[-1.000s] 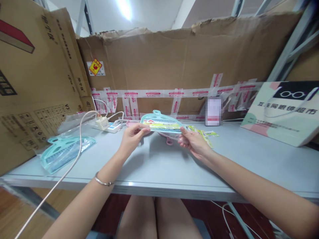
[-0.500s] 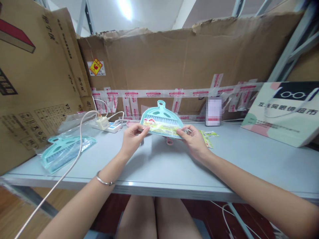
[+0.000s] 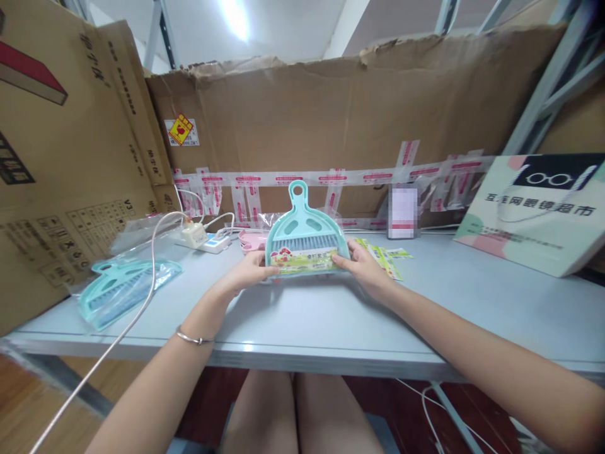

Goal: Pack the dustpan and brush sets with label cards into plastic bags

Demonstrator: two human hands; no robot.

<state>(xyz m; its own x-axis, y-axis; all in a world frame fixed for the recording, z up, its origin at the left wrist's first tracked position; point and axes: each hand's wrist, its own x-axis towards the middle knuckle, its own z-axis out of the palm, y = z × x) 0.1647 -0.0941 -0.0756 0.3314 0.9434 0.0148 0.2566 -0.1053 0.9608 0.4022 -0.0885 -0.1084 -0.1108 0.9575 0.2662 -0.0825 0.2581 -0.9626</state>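
A light-blue dustpan and brush set is held up over the desk, its looped handle pointing upward. A printed label card lies across its lower part, over the brush bristles. My left hand is closed on the set's lower left corner. On the right edge, my right hand grips it too, with the thumb over the label's end. Behind the set, partly hidden, is a pink plastic piece. More green-yellow label cards lie just beyond my right hand.
Another light-blue dustpan set in clear plastic lies at the left, a white cable crossing it. A power strip with plug sits behind. A phone leans on the back cardboard; a paper bag stands right.
The dustpan set has been tilted more upright, so its handle, brush and label now face me more fully. Both hands have moved slightly lower on its sides.
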